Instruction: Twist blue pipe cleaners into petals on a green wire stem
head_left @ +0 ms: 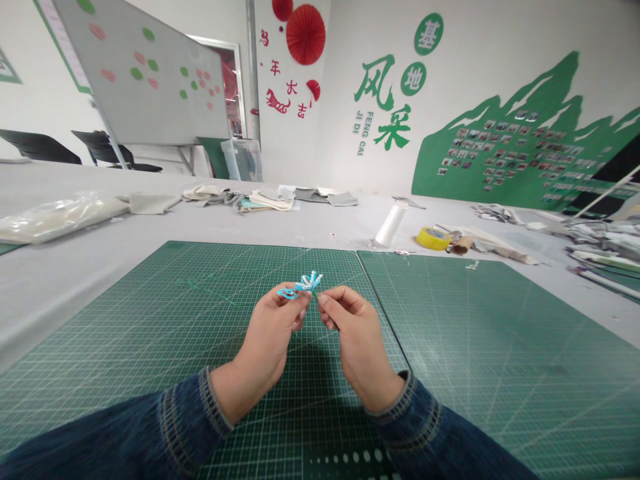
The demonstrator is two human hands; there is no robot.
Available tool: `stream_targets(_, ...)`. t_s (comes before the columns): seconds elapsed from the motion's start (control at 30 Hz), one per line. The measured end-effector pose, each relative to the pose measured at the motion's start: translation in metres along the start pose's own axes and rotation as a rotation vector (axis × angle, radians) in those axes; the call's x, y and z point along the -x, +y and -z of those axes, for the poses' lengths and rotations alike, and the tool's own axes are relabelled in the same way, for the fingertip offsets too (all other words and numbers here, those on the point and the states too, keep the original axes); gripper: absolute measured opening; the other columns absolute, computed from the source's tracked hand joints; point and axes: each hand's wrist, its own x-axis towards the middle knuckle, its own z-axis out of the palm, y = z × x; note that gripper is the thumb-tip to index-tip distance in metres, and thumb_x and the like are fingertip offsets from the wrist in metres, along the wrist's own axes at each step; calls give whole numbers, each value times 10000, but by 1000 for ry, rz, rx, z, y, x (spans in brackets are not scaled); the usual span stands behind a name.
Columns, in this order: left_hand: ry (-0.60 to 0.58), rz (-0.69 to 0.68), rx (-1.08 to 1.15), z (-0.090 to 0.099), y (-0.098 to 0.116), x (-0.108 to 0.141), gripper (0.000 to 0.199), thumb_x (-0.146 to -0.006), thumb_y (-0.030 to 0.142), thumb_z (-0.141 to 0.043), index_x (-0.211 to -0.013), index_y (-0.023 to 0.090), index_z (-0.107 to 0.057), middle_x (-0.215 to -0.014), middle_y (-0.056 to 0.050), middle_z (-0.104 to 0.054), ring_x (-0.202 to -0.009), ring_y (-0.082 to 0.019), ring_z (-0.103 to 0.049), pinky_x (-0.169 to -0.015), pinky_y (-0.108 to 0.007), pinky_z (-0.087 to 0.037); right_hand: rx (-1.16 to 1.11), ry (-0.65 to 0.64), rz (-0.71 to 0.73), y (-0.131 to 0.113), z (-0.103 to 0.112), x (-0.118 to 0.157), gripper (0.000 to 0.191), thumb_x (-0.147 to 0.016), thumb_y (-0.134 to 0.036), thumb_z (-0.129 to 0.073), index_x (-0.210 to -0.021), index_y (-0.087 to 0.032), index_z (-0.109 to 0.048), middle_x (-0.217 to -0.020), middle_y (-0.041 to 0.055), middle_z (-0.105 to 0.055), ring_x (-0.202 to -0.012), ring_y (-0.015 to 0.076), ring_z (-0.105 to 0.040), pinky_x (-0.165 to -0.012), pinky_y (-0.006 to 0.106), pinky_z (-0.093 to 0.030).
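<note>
A small beaded flower point(310, 281), with light blue and white petals and a short green stem, is held up over the cutting mat. My left hand point(273, 333) pinches it at its base, and one blue looped petal point(287, 293) sticks out over those fingers. From the other side my right hand point(357, 337) has thumb and forefinger closed on the green stem just below the petals. Both sets of fingertips almost meet, so most of the stem is hidden. Beneath lies the green gridded cutting mat point(150, 320).
A second cutting mat point(490, 333) adjoins on the right. Beyond the mats stand a white cone of thread point(391, 225) and a yellow tape roll point(434, 238). Fabric scraps point(273, 199) lie farther back. A plastic-wrapped bundle point(60, 217) is at the left. Fine green strands point(200, 283) rest on the left mat.
</note>
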Motion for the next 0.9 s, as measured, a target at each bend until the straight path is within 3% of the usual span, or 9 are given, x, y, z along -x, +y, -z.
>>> stream_targets(0.9, -70, -3, -31, 5, -7, -5, 183, -736, 271, -754, -700, 138, -634, -570, 28, -555, -513, -60, -422, -493, -183, -345, -10, 6, 64, 3, 3, -3, 107, -764, -237, -695, -727, -193, -605, -591, -51, -537, -559, 102, -442, -536, 247, -346)
